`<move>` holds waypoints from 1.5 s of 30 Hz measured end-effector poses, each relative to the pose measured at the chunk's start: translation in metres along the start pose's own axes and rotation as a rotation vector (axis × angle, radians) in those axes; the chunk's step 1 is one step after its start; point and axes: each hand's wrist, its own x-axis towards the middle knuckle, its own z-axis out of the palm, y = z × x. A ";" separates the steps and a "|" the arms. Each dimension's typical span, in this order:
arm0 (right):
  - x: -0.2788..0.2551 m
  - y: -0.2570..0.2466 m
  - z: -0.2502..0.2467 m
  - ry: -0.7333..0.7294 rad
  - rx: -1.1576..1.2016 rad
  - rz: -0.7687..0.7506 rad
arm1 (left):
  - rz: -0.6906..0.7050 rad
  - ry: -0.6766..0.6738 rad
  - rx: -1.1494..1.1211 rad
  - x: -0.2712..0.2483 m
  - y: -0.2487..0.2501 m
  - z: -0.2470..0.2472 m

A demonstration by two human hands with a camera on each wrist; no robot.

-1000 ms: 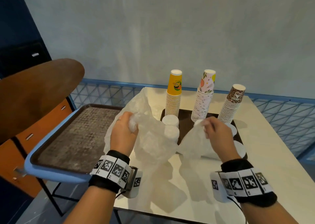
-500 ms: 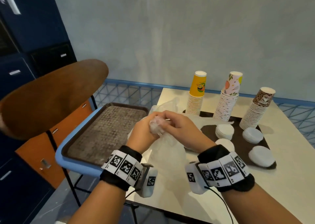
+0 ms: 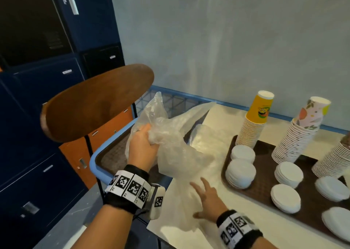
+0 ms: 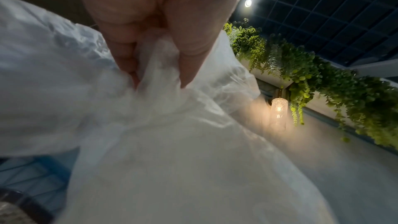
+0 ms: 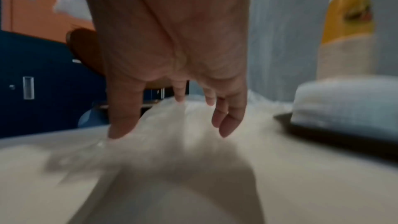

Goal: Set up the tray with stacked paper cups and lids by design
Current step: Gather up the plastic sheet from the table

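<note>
The brown tray (image 3: 265,182) sits on the right part of the counter (image 3: 217,119) and already looks largely set. Along its far side stand three upside-down stacks of paper cups: the yellow stack (image 3: 253,121), the floral stack (image 3: 297,135), and a third stack (image 3: 335,159) cut off by the right edge of the head view, its pattern hard to read here. In front of them lie piles of white lids (image 3: 240,173), roughly in two rows, one group before each cup stack; whether each pile is matched to its design cannot be told from here.

What seems left is tidying the packaging. The left hand (image 3: 142,146) has its grip clamped on a bunched clear plastic bag (image 3: 170,135), fingers (image 4: 122,54) curled into the film, holding it raised over the gap between the counter and a second, blue-rimmed tray (image 3: 94,157) that rests on a chair (image 3: 94,100). More clear plastic (image 3: 189,207) lies flat on the counter just left of the brown tray. The right hand (image 3: 208,201) hovers over or on that sheet with fingers spread apart and holding nothing; the right wrist view is too blurred to confirm contact.

I judge the arranging nearly complete, with the wrapping not yet cleared away.
</note>
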 end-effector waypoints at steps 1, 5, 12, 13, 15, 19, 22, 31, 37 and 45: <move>0.005 0.001 0.012 -0.015 -0.030 0.004 | -0.015 0.015 0.018 0.003 -0.004 0.000; 0.021 0.003 0.012 0.078 -0.101 -0.067 | -0.093 0.058 0.006 0.002 -0.012 0.002; 0.020 0.010 -0.045 0.298 0.176 -0.162 | -0.141 0.095 0.021 -0.003 -0.021 0.008; 0.013 0.009 -0.058 0.367 0.258 -0.182 | -0.153 0.091 0.045 -0.001 -0.023 0.009; -0.004 0.005 -0.085 0.519 0.420 -0.218 | -0.153 0.081 0.074 0.005 -0.027 0.011; -0.033 -0.020 -0.136 0.828 0.703 -0.276 | -0.127 0.009 0.066 0.021 -0.030 0.020; -0.033 -0.044 -0.160 0.831 0.929 -0.370 | -0.049 -0.137 -0.009 0.029 -0.022 0.026; 0.025 -0.109 -0.172 0.372 0.789 -0.577 | 0.057 -0.307 -0.040 0.059 0.003 0.036; 0.062 -0.091 -0.162 1.069 0.838 -0.466 | 0.099 -0.037 0.127 0.089 -0.011 0.020; 0.155 0.003 -0.064 0.249 0.065 0.297 | -0.010 -0.067 0.200 0.114 -0.037 0.023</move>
